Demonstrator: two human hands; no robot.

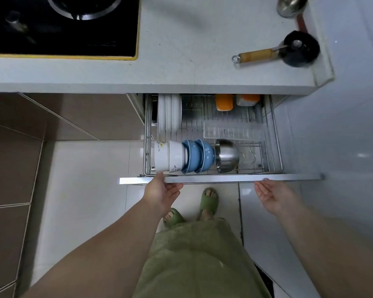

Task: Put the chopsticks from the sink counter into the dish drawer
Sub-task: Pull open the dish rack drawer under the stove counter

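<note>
The pulled-out wire-rack dish drawer with its long white front panel stands open below the pale grey worktop; the panel's long axis runs left to right. Both hands are at that panel, palms up and fingers loosely spread, holding nothing: the left hand touches its lower edge near the left end, the right hand reaches its underside right of the middle. No chopsticks can be seen anywhere in view.

In the drawer's front row lie, on their sides, two white ceramic cups at the left, then two blue bowls, then one steel bowl. In the back left stand three white plates on edge; right of them is one clear plastic tray, and behind it two orange-topped containers.

On the worktop above the drawer's right end lies one small black pan with a wooden handle; above the drawer's left is a black glass hob.
</note>
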